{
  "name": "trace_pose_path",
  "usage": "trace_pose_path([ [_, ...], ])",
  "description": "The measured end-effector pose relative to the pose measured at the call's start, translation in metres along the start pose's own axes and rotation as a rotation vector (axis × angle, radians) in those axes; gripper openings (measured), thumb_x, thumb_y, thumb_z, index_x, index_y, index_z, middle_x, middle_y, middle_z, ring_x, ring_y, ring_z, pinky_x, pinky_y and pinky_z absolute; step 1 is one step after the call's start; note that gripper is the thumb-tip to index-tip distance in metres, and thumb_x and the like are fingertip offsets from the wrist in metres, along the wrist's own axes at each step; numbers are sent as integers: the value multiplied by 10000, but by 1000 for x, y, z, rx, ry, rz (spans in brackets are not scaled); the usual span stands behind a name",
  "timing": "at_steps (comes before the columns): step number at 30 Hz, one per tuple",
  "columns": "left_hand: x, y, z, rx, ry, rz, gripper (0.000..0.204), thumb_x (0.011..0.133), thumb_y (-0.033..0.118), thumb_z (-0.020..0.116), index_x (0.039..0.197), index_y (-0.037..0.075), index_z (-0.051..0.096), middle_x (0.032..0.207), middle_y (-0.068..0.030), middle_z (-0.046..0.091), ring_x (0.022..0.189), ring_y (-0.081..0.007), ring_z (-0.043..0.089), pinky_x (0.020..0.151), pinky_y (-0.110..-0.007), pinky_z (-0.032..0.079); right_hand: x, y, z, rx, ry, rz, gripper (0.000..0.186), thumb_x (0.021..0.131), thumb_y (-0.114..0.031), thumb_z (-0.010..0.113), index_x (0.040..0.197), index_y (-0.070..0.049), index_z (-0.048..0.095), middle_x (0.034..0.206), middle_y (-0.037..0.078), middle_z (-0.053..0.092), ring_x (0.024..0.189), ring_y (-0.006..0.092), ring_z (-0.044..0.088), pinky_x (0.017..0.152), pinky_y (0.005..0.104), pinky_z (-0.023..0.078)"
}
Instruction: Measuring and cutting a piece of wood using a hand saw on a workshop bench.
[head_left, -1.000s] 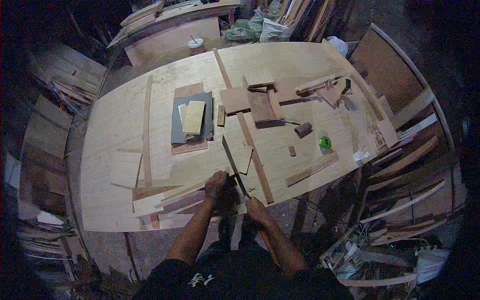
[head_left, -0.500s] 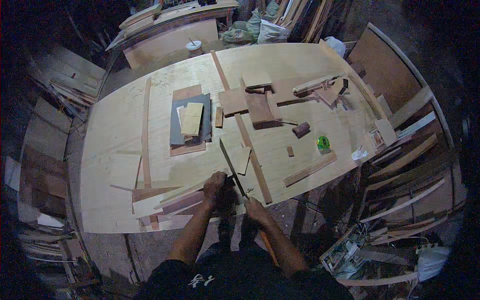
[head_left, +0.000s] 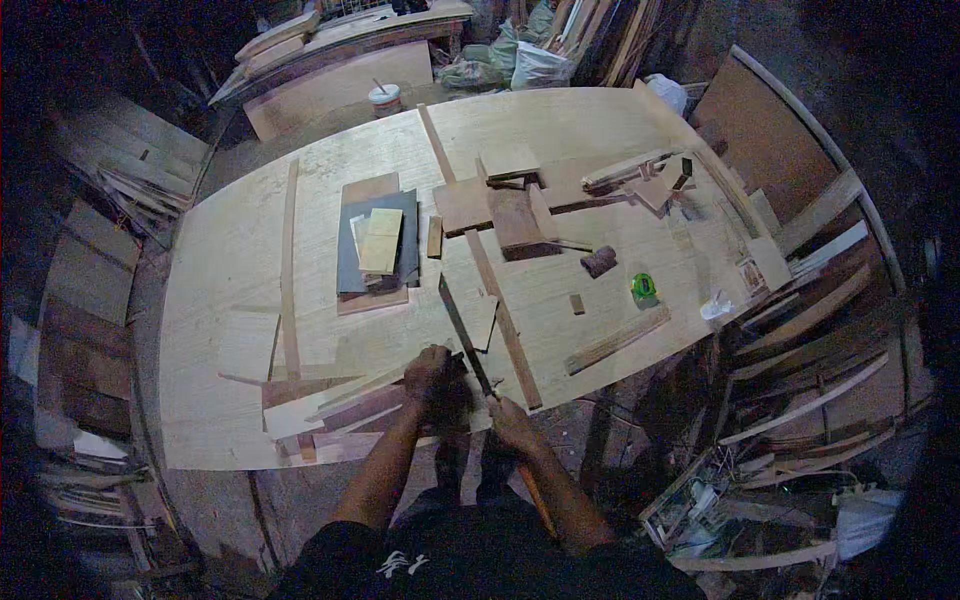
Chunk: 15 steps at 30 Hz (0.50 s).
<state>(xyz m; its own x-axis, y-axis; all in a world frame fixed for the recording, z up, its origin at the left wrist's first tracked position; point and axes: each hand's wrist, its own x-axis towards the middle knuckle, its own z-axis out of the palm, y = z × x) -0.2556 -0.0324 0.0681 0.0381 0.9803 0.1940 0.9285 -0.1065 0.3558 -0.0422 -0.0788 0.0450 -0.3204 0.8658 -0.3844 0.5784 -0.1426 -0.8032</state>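
Observation:
My right hand [head_left: 514, 420] is closed round the grip of a long-bladed handsaw [head_left: 463, 328]. Its dark, narrow blade points away from me over the near edge of the table, and an orange length shows below my wrist. To its left, my left hand [head_left: 428, 372] is closed at the table edge, beside the blade. Something dark lies under and next to its fingers, but shadow hides what it is. A small pale wooden offcut [head_left: 486, 323] sits just right of the blade. Loose wooden strips [head_left: 350, 398] lie left of my left hand.
A large plywood tabletop [head_left: 225, 250] spreads before me. It bears a stack of boards [head_left: 381, 240], wooden pieces [head_left: 520, 220], a mallet [head_left: 599, 262], a green tape measure [head_left: 643, 288], a small block [head_left: 577, 304] and a wooden bar [head_left: 618, 340]. Stacked timber [head_left: 810, 390] stands at the right.
Both hands and the saw stay in nearly the same place. The view has shifted slightly, and the saw blade's angle looks a little different.

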Motion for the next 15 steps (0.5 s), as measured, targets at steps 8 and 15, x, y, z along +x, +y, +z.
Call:
trace_pose_path([
  [8,-2,-19,15,86,28,11,254,780,232,638,967,90,544,912,-136,588,799,-342,627,634,-440,505,-3,-10,-8,142,-86,42,509,978,-444,392,939,49,516,864,303,578,881,465,581,746,491,451],
  [15,1,-2,0,-44,-16,24,224,795,238,621,939,81,551,871,-136,587,792,-335,626,635,-440,505,-3,-9,-8,42,-43,-36,442,969,-414,404,937,6,537,744,165,549,706,293,559,652,395,448],
])
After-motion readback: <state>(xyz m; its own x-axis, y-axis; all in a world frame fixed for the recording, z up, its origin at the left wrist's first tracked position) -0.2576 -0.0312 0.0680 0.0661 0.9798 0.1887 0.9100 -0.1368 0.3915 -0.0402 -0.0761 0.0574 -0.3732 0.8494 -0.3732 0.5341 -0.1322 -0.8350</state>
